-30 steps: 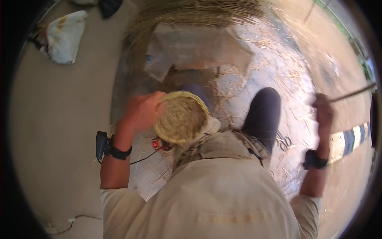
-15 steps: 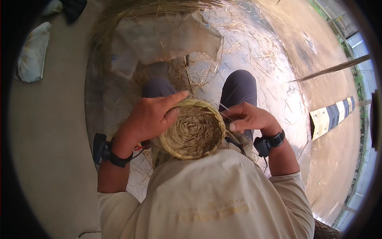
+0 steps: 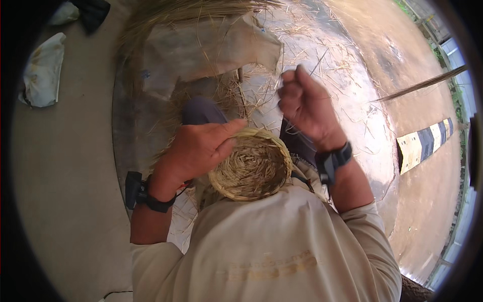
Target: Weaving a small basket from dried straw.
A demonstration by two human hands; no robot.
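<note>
A round, shallow woven straw basket (image 3: 251, 168) rests on my lap, its hollow facing up and its thick rim pale yellow-green. My left hand (image 3: 204, 146) grips the rim's upper left, thumb bent over the edge and index finger stretched along it. Raised above my right knee, beyond the basket, my right hand (image 3: 304, 103) is closed and slightly blurred. A thin dark sliver (image 3: 319, 61) rises by its thumb. Whether the fingers hold this sliver or a fine strand is too blurred to make out.
Ahead of my knees lies a translucent plastic sheet (image 3: 211, 50) with a bundle of long straw (image 3: 186, 15) at its far side. Straw bits litter the pale ground sheet. A white plastic bag (image 3: 44, 73) lies far left; a black-and-yellowish striped strip (image 3: 425, 146) is at right.
My right hand has left the basket's right rim and moved up and away, its fingers now closed. The left hand still holds the basket, which has shifted slightly right in view.
</note>
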